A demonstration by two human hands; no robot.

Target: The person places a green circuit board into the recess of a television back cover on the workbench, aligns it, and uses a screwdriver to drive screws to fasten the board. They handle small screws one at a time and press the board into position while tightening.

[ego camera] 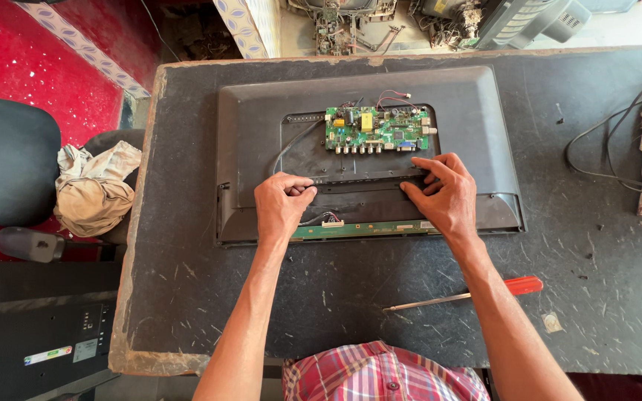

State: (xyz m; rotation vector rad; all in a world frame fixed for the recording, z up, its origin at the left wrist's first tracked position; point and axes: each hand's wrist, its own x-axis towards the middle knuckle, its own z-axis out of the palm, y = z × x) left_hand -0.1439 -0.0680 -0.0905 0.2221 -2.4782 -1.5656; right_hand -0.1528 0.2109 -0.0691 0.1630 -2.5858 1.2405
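TV (484, 126) lies face-down mid-table (336, 312), back opened for board access. Left hand (282, 204) clenched on the black strip (365, 180); right hand (443, 194) presses fingers flat onto it. Screwdriver (462, 295) near front edge.

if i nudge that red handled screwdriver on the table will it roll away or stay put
The screwdriver would probably roll a little: its thin metal shaft and red handle look round, and it lies loose on the flat table. The table's rough, scratched top may stop it soon. It looks stiff and light, so the right hand could likely lift it easily.
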